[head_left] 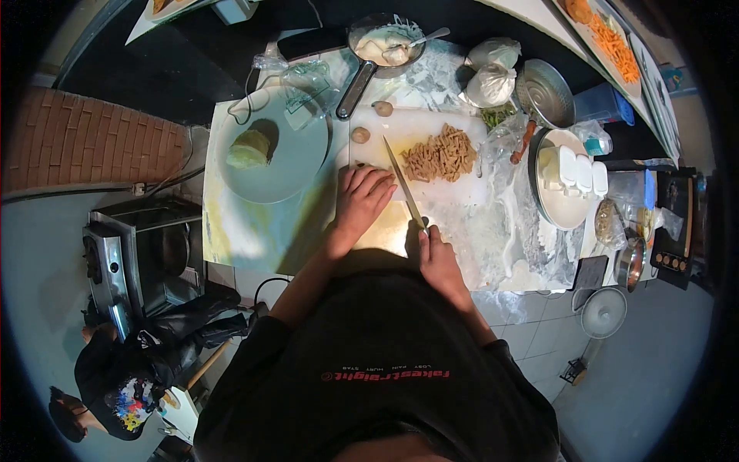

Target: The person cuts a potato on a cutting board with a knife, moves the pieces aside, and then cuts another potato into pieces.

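"At the board (466,188), what are the hands doing?"

"The right hand (439,258) is gripping the knife (406,183) by its handle, the blade pointing away from the body. The left hand (362,202) is lying with its fingers together at the board's near left; whether it is pinching anything beneath them, I can't tell."

"And the food?"

"Brown strips (440,154) are lying heaped on the board, just right of the blade. Two round lumps (360,135) are sitting apart from them, at the far left."

"How would you be cutting well?"

"I'd be keeping the left fingertips tucked back, letting the knuckles guide the blade, and slicing evenly, clear of the heap."

"What are the containers holding?"

"On the left, the plate (286,175) is carrying a pale green wedge (249,151), probably cabbage. Beyond the board, the pan (368,71) is holding a pale mix (379,49), a spoon (433,36) resting in it. Farther right, a bag (491,86) is bulging with something white, beside a metal pan (545,92). Nearer, the tray (564,219) is carrying white tubs (584,175); their contents aren't showing."
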A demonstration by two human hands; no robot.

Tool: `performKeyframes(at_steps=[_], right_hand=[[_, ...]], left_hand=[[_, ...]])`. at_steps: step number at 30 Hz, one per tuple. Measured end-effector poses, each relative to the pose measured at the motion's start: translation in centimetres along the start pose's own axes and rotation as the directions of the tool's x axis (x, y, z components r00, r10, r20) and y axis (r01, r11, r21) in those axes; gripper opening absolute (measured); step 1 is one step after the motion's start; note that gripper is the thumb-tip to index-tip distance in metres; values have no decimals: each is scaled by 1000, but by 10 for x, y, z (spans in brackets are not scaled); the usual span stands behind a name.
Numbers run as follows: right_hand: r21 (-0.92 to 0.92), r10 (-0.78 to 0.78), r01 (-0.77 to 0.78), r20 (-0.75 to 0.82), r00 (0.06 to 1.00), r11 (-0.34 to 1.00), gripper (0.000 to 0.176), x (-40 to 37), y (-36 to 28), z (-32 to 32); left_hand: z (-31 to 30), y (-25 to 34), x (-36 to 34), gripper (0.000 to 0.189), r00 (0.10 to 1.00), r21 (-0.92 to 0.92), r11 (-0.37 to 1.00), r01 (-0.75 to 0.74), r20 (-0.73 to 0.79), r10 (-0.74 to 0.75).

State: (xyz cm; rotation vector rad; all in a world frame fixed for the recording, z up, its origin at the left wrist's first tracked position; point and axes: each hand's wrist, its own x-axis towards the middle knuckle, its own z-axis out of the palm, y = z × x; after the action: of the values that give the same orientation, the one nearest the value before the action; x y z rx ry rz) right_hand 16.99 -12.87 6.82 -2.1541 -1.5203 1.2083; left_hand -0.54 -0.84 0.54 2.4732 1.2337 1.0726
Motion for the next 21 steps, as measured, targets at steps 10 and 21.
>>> performKeyframes(at_steps=[10,21], right_hand=[[17,-3,4,-54,999,1000,33,-2,1,9],[12,-21,22,-80,997,1000,33,-4,-2,9]], left_hand=[[2,0,-3,20,1000,2,1000,-18,-7,18],[1,-1,-3,22,1000,26,1000,-16,3,15]])
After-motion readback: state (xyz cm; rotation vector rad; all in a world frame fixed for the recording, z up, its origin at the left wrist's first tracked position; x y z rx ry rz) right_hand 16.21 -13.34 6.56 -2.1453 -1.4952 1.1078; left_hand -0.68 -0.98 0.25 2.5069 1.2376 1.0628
